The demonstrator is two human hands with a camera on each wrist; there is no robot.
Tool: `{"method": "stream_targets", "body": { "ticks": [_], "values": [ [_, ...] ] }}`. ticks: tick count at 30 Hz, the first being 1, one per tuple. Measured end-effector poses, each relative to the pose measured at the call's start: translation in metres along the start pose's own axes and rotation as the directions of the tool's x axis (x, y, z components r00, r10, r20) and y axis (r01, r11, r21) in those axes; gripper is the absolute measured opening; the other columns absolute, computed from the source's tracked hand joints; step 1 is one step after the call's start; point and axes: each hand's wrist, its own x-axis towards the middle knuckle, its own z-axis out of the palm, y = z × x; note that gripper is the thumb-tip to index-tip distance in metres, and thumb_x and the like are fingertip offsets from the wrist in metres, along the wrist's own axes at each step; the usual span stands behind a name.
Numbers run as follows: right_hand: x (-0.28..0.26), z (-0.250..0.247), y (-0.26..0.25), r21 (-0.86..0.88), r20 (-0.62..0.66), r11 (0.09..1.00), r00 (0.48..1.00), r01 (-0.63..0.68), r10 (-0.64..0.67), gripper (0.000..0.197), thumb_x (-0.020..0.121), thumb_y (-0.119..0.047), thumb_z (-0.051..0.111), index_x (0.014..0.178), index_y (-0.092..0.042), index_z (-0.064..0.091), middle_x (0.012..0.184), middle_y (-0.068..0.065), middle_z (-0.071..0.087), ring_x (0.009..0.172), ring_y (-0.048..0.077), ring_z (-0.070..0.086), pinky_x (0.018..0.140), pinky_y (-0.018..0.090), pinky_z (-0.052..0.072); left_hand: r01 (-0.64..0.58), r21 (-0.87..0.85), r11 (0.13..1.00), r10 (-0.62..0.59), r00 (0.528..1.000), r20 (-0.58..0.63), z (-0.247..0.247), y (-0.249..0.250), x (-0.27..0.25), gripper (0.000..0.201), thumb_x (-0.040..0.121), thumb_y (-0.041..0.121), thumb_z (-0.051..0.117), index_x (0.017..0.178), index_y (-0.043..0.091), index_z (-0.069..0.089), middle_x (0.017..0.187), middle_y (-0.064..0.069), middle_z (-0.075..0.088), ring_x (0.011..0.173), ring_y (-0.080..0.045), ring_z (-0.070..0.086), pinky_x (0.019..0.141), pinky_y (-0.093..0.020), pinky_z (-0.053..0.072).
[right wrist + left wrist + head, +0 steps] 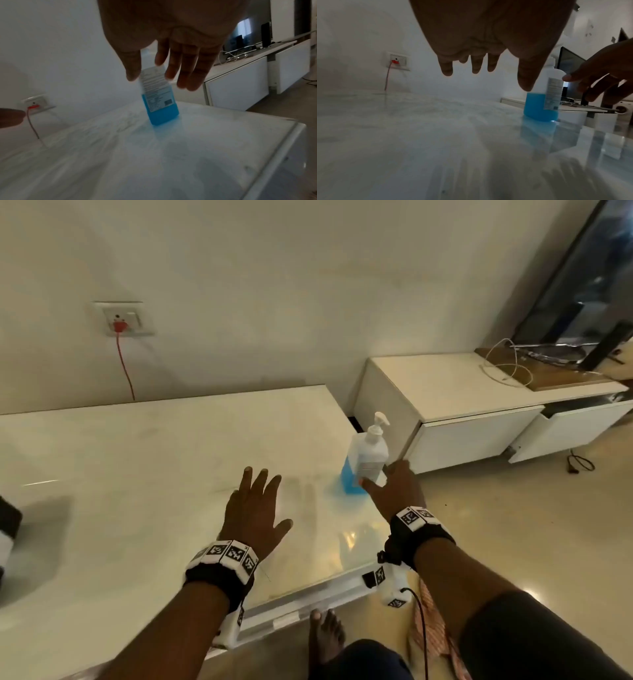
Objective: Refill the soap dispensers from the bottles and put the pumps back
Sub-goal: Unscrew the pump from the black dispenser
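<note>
Head view: the soap dispenser [368, 455], pump on and part full of blue liquid, is stood upright near the tabletop's [154, 446] right edge. The right hand [394, 487] is spread wide around its lower body — fingers straight, nothing gripped yet, seemingly shaped for a grasp. The left hand [253, 508] is held flat and empty above the tabletop — likely kept ready to steady.

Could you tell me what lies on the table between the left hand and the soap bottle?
Nothing: only bare table top separates the left hand from the soap bottle, as the head view shows.
</note>
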Motion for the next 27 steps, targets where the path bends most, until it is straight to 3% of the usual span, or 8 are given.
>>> {"method": "stream_targets", "body": {
  "ticks": [3, 5, 8, 11, 13, 16, 20, 27],
  "values": [
    [0.016, 0.002, 0.006, 0.183, -0.034, 0.983, 0.999, 0.020, -0.014, 0.098, 0.070, -0.048, 0.088, 0.147, -0.018, 0.035, 0.146, 0.007, 0.045, 0.131, 0.027, 0.051, 0.107, 0.048, 0.045, -0.068, -0.118, 0.991, 0.059, 0.995, -0.077, 0.003, 0.003, 0.004, 0.082, 0.101, 0.048, 0.061, 0.166, 0.023, 0.019, 0.176, 0.001, 0.010, 0.161, -0.019, -0.015, 0.129, -0.044, 0.020],
    [0.030, 0.005, 0.003, 0.226, -0.021, 0.972, 0.998, 0.066, -0.063, 0.111, 0.061, -0.056, 0.088, 0.151, -0.023, 0.031, 0.148, 0.004, 0.044, 0.131, 0.025, 0.049, 0.107, 0.049, 0.046, -0.098, -0.174, 0.980, 0.077, 0.989, -0.123, 0.007, 0.000, 0.004, 0.074, 0.101, 0.042, 0.064, 0.163, 0.023, 0.030, 0.174, 0.003, 0.018, 0.161, -0.015, -0.011, 0.126, -0.045, 0.024],
    [0.049, 0.012, -0.003, 0.243, 0.000, 0.963, 0.993, 0.114, -0.117, 0.108, 0.051, -0.061, 0.083, 0.144, -0.028, 0.040, 0.134, -0.003, 0.055, 0.119, 0.021, 0.055, 0.099, 0.041, 0.048, -0.096, -0.203, 0.974, 0.063, 0.984, -0.164, 0.014, -0.012, -0.004, 0.065, 0.098, 0.037, 0.071, 0.156, 0.021, 0.047, 0.171, 0.001, 0.029, 0.160, -0.015, -0.004, 0.121, -0.051, 0.033],
    [0.060, 0.017, -0.006, 0.246, 0.056, 0.965, 0.992, 0.094, -0.111, 0.095, 0.063, -0.036, 0.093, 0.142, -0.023, 0.042, 0.122, -0.008, 0.054, 0.112, 0.020, 0.056, 0.094, 0.034, 0.045, -0.036, -0.216, 0.976, 0.004, 0.990, -0.144, 0.016, -0.028, -0.014, 0.062, 0.098, 0.038, 0.071, 0.154, 0.023, 0.050, 0.171, 0.002, 0.030, 0.160, -0.013, -0.004, 0.121, -0.052, 0.034],
    [0.065, 0.019, -0.008, 0.236, 0.066, 0.967, 0.992, 0.093, -0.111, 0.090, 0.065, -0.030, 0.093, 0.140, -0.022, 0.043, 0.117, -0.008, 0.053, 0.107, 0.019, 0.056, 0.089, 0.031, 0.042, 0.014, -0.212, 0.977, -0.038, 0.993, -0.108, 0.015, -0.035, -0.019, 0.063, 0.099, 0.040, 0.068, 0.156, 0.025, 0.045, 0.172, 0.005, 0.025, 0.160, -0.011, -0.008, 0.122, -0.050, 0.032],
    [0.058, 0.025, -0.020, 0.195, 0.081, 0.976, 0.990, 0.098, -0.116, 0.086, 0.063, -0.037, 0.093, 0.134, -0.019, 0.049, 0.114, -0.004, 0.056, 0.101, 0.019, 0.056, 0.085, 0.032, 0.043, 0.061, -0.202, 0.978, -0.074, 0.995, -0.059, 0.012, -0.035, -0.024, 0.065, 0.102, 0.043, 0.063, 0.160, 0.027, 0.038, 0.174, 0.006, 0.020, 0.161, -0.011, -0.010, 0.124, -0.048, 0.028],
    [0.037, 0.048, -0.044, 0.189, 0.131, 0.976, 0.982, 0.109, -0.136, 0.098, 0.047, -0.062, 0.083, 0.132, -0.024, 0.051, 0.118, 0.002, 0.060, 0.104, 0.022, 0.062, 0.089, 0.042, 0.055, 0.089, -0.201, 0.976, -0.095, 0.995, -0.021, 0.006, -0.034, -0.031, 0.068, 0.103, 0.044, 0.061, 0.162, 0.028, 0.031, 0.175, 0.006, 0.016, 0.162, -0.014, -0.009, 0.125, -0.045, 0.025],
    [0.007, 0.067, -0.089, 0.166, 0.278, 0.945, 0.906, 0.282, -0.320, 0.084, 0.072, -0.037, 0.090, 0.143, -0.022, 0.047, 0.130, 0.002, 0.058, 0.117, 0.024, 0.057, 0.098, 0.045, 0.050, 0.100, -0.173, 0.980, -0.106, 0.994, -0.030, -0.004, -0.044, -0.047, 0.072, 0.103, 0.045, 0.061, 0.163, 0.026, 0.029, 0.174, 0.003, 0.019, 0.163, -0.017, -0.005, 0.126, -0.039, 0.022]
  ]
}}
